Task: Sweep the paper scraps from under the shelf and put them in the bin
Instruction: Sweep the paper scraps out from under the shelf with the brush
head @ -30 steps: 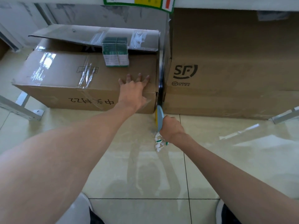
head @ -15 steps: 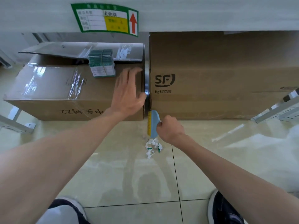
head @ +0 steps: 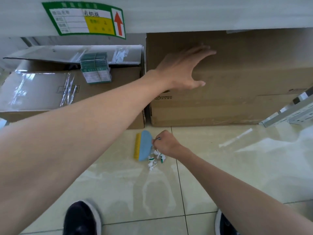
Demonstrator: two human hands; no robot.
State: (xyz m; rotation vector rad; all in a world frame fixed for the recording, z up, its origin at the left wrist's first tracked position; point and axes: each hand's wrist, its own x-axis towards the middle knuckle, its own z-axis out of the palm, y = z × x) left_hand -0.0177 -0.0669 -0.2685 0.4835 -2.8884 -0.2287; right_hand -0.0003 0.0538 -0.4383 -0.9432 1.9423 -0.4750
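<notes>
- A small heap of torn white paper scraps with green marks (head: 155, 159) lay on the glossy pale tiled floor (head: 220, 175) just below the centre of the frame, beside a tile joint and touching the lower end of the brush.
- A light-blue plastic hand brush with yellow bristles (head: 144, 145) stood on edge at the centre of the frame, its length running up and down and its bristles facing left. The right hand (head: 166, 145) gripped it from the right, hiding the handle.
- A white shelf board (head: 203, 14) spanned the top of the frame, well apart from the scraps.
</notes>
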